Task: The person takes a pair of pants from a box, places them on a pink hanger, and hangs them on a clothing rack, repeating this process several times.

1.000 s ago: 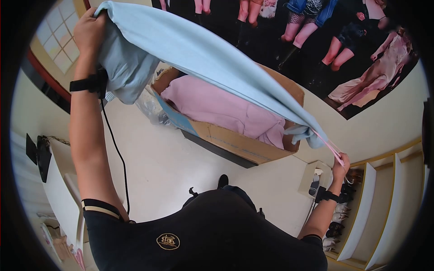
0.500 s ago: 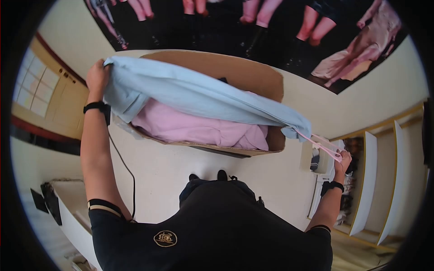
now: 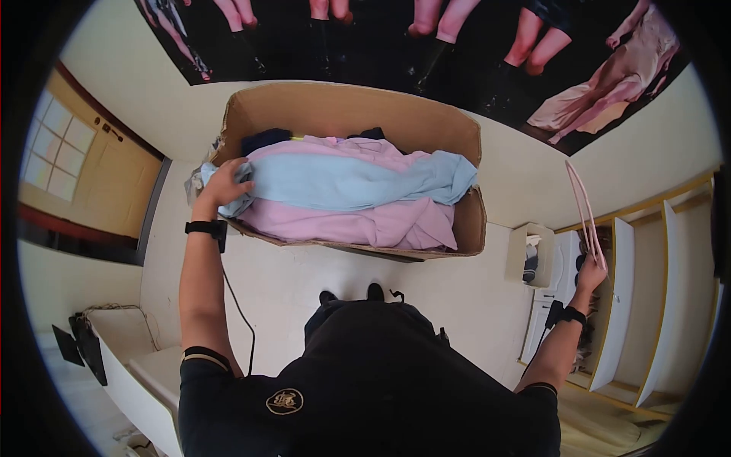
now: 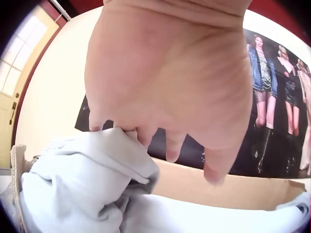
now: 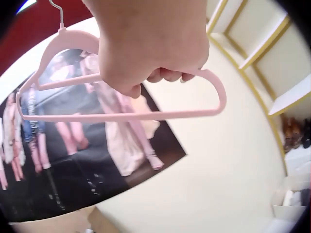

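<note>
In the head view a light blue garment (image 3: 327, 181) lies lengthwise across a pink garment (image 3: 335, 226) inside a large cardboard box (image 3: 358, 107). My left hand (image 3: 223, 185) is at the box's left end, by the bunched end of the blue garment. The left wrist view shows its fingers extended, with the blue cloth (image 4: 92, 170) right at the little-finger side. Off to the right, my right hand (image 3: 591, 273) grips a pink clothes hanger (image 5: 141, 117) by one shoulder. Nothing hangs on the hanger, and its metal hook points up in the right wrist view.
Dark clothing (image 3: 264, 141) shows at the back of the box. A small bin (image 3: 531, 255) stands on the right, near shelves (image 3: 647, 297) with shoes. A black cable (image 3: 242, 312) runs down from the left wrist. A large poster (image 3: 381, 46) covers the wall behind.
The blue garment, earlier stretched between the left hand and the hanger, has come down into the box. The hanger has come away from it, rightward and up. The left hand has lowered and loosened.
</note>
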The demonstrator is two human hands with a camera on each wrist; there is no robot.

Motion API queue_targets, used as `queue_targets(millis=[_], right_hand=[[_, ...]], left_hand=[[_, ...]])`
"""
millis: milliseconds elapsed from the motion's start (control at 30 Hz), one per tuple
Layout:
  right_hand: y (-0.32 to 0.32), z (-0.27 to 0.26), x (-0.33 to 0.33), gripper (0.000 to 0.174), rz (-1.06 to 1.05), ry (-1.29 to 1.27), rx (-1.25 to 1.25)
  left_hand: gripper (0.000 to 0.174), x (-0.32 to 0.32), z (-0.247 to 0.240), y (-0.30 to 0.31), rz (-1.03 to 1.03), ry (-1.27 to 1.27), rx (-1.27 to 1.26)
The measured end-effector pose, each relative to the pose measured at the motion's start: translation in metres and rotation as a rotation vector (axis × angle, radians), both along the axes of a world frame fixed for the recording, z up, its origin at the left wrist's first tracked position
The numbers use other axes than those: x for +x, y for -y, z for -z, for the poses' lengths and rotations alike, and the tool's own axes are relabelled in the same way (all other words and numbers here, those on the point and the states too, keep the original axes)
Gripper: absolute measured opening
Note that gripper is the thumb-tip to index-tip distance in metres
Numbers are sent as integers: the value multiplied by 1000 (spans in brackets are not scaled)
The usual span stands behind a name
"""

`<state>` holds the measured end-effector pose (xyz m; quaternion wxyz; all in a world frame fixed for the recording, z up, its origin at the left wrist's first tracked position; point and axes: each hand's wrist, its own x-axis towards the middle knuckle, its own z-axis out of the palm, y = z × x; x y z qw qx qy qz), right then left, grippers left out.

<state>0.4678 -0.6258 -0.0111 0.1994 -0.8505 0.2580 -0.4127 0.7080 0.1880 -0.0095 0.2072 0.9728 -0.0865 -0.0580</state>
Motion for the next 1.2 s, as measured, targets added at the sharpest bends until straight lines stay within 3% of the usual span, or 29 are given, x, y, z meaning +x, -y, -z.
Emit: queue_targets(millis=[67,133,233,333,367,500,567,633,733,800,967,1067,1133,1200], right_hand=[[-24,-20,30,22,-99,21,14],[-54,-49,51,14,-326,-198,128],[-152,-109,77,7,-469,-246,204],[-204,-112,103,7,-715,-241,155],[-218,-110,112,12,-819,-225,-3],[-285,-98,135,21,-1089,-265,-138],[-321,-86,143,23,-1175,-290,-160],[-362,-73,147,23,-1252,-293,-212],[-428,-64,139,24,-1389,-327,-288],[-474,-60,127,25,-1485,-360,-323],[-581,-46,80,24,-1705,-365,-326],[-646,-47,40,26,-1815,-353,-343],[-692,-63,6,31,-1864,62,-289],[-727,-56,-22,32,-1981,155,-231]], left_hand=[[62,-20,-4,19,-9,166,252],[59,-38,-2,32,-20,295,180],[60,-82,-6,61,-19,372,42],[61,-129,1,75,-30,336,-156],[62,-145,4,77,-59,311,-215],[71,-211,-15,84,-241,201,-333],[86,-239,-23,80,-318,256,-510],[91,-261,-42,82,-317,297,-488],[101,-286,-49,80,-293,406,-417],[100,-304,-49,73,-278,376,-106],[80,-376,-25,29,-488,394,111],[79,-440,-2,-12,-694,347,96],[78,-483,19,-45,-855,378,36],[78,-523,34,-72,-1025,413,-19]])
